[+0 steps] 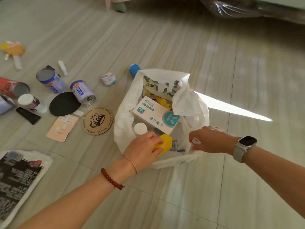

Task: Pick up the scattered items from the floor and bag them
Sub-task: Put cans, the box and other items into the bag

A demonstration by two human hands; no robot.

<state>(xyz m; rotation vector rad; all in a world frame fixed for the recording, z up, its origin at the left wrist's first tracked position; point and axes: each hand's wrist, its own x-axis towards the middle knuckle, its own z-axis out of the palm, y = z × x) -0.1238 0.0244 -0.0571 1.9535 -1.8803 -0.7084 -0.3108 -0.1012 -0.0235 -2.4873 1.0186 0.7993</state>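
Head view: a white plastic bag (186, 104) stands slumped on the tiled floor (247, 80), its mouth spread wide toward the camera. It stays open, I judge, because the right hand (212, 141) pinches the near right edge of the rim and pulls it outward, so the other hand has a free path in. That right grip is closed on the bag's thin film, fingers curled under; a watch sits on that wrist.

The left hand (143, 149) reaches over the near rim with a yellow box (165, 143) clasped between thumb and fingers. The grip is closed around the box, open only as wide as the box itself, and the box hangs just inside the mouth, not yet let go. It looks like the drop-in step of one item.

Already inside lie a white tissue box (155, 113) with teal print, a round white lid (140, 128) just beside it, and something yellow (163, 102) deeper in, too hidden to name.

Much remains on the floor to the left, well apart from the bag: two purple cans (82, 92) on their sides, a black disc (64, 104), a round cork coaster (97, 120), a pink packet (61, 128), a small patterned case (108, 79) and a printed bag (18, 177) lying flat. A blue cap (134, 69) peeks from behind the white bag. By that showing, the task is roughly midway at best.
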